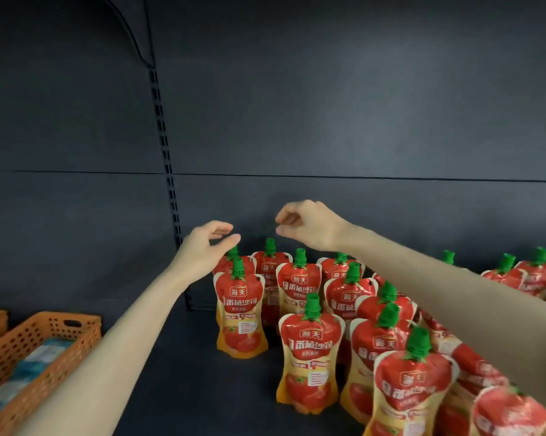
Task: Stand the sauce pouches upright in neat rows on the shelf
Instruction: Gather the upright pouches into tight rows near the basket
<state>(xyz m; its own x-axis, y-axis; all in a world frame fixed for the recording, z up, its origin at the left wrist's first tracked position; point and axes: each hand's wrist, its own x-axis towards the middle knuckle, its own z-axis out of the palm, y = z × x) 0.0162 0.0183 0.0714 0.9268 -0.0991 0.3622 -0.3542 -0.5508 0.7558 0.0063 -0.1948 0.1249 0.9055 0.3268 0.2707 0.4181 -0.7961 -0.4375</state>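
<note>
Pouches (309, 350) upright just under L grip (202, 247), R grip (309, 226).

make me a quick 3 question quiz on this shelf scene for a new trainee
1. True or false: the right hand holds a sauce pouch.
2. The pouch caps are: A blue, B green, C white.
3. Fill in: the orange basket stands to the ____ of the pouches.
Key: 1 false; 2 B; 3 left.
</note>
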